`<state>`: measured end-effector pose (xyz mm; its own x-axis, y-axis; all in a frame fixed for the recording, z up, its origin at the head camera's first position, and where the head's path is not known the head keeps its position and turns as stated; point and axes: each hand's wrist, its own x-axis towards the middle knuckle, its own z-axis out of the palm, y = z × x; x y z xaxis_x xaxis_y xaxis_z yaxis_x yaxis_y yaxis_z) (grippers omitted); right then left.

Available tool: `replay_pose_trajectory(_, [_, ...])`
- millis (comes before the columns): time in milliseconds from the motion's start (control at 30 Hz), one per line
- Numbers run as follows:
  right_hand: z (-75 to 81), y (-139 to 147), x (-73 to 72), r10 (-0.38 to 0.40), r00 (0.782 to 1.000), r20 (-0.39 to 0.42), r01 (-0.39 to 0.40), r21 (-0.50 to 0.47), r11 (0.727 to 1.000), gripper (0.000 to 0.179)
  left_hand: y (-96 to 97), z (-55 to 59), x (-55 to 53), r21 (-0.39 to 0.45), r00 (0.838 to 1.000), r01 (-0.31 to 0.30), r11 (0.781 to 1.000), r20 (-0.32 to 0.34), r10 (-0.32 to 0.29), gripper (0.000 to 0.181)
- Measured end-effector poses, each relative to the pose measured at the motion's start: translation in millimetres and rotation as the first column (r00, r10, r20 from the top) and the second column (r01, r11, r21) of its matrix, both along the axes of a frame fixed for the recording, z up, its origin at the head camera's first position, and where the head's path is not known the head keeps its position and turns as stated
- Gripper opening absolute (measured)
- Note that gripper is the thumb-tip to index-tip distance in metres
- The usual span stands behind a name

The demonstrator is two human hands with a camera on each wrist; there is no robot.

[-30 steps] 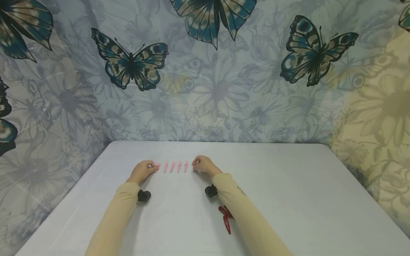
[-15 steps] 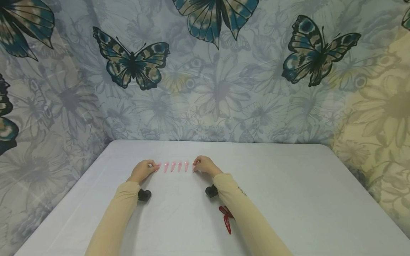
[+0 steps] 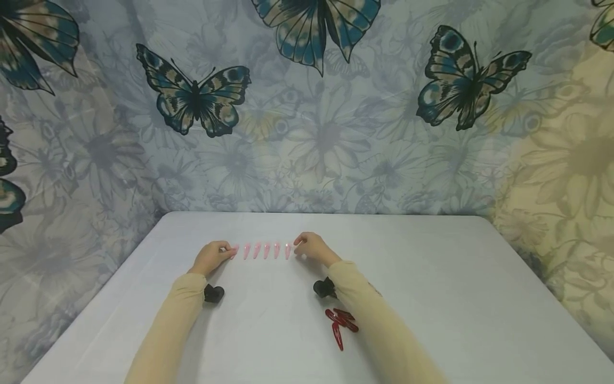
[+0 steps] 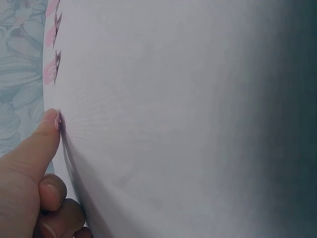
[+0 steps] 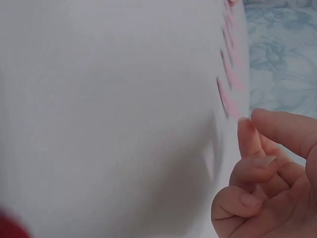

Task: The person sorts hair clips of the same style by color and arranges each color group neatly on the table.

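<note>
Shifted rightward, the right hand point(image 3: 314, 249) hangs released beside glossy pink teardrop clips point(image 3: 266, 251), probably light, stiff metal, best pinched edgewise; the left hand point(image 3: 211, 257) pinches the leftmost clip point(image 3: 236, 248).

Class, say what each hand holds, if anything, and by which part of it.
The left hand pinches the leftmost pink clip, seemingly near its middle; the right hand holds nothing.

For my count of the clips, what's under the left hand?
The left hand pinches the leftmost pink clip, part of which shows. Its remainder is covered, as is the table beneath the hand, so whether anything else lies there can't be seen.
</note>
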<state>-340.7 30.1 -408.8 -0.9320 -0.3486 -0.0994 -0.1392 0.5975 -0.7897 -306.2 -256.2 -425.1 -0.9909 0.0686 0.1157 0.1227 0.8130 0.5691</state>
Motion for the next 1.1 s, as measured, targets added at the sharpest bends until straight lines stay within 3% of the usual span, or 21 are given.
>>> replay_pose_trajectory(400, [8.1,57,18.0,0.035,0.998,-0.048,-0.039,-0.083,0.996,0.020,1.1,-2.8,-2.1,0.016,1.000,-0.012,1.000,0.002,0.012,0.017])
replay_pose_trajectory(700, [13.1,93,41.8,0.066,0.998,-0.012,-0.067,-0.185,0.980,0.022,0.8,-1.7,-1.4,0.001,0.999,-0.021,1.000,-0.041,0.021,0.021])
replay_pose_trajectory(1100, [-0.2,112,59.5,0.053,0.999,0.006,-0.051,-0.181,0.982,0.017,-0.6,-5.1,-4.0,-0.034,0.993,0.016,0.999,-0.114,-0.019,0.020])
